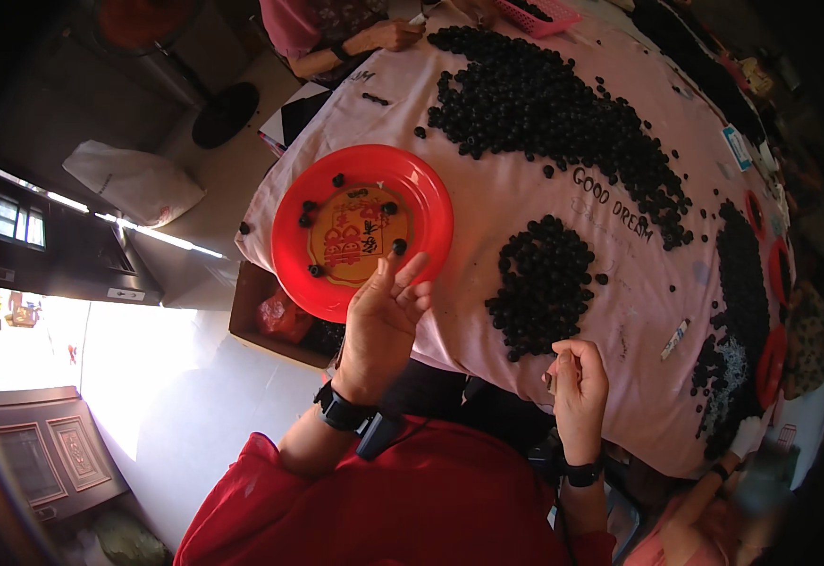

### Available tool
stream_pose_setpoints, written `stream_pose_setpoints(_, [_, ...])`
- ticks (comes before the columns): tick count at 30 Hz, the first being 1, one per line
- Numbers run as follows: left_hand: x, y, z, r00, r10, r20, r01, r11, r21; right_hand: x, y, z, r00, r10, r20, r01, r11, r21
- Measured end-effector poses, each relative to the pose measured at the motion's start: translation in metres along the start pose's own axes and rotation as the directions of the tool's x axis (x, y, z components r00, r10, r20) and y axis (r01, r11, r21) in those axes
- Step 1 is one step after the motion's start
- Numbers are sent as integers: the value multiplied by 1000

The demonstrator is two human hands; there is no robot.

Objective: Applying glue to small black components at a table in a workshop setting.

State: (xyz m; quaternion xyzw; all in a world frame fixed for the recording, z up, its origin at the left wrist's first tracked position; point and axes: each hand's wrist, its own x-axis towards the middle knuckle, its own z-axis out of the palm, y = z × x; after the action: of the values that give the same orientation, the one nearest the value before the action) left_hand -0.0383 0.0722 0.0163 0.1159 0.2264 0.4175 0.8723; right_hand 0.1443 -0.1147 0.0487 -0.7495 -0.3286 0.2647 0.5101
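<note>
My left hand (384,325) is over the near right rim of a red round plate (291,222), palm partly turned up and fingers apart. Just beyond its thumb tip is a small round black piece (399,247), apparently free of the fingers. Several similar black pieces lie spread around the plate's patterned yellow middle. My right hand (580,391) is closed, thumb against curled fingers, at the near edge of a small heap of black pieces (542,278). Something small and dark shows at its fingers, too little to name.
A larger heap of black pieces (544,99) spreads over the pink cloth (459,193) on the table. Another person's hand (398,35) rests at the far left edge. More dark pieces (738,311) and red plates line the right side. Below the left edge stands an open cardboard box (247,311).
</note>
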Motion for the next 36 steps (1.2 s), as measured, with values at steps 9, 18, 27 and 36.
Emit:
stream_pose_setpoints(9, [9,-5,7,990,122,-71,-118,992,52,-3,-1,-2,999,46,-19,-45,998,51])
stream_pose_setpoints(18, [7,8,14,988,107,-114,-66,946,317,0,-1,2,996,92,20,-92,995,22])
stream_pose_setpoints(27, [-3,-54,20,941,-287,178,-108,244,964,-3,0,-2,992,128,17,-129,991,42])
stream_pose_setpoints(36, [-6,-87,10,770,-460,441,-592,-261,762,-4,12,-3,995,102,10,-103,989,105])
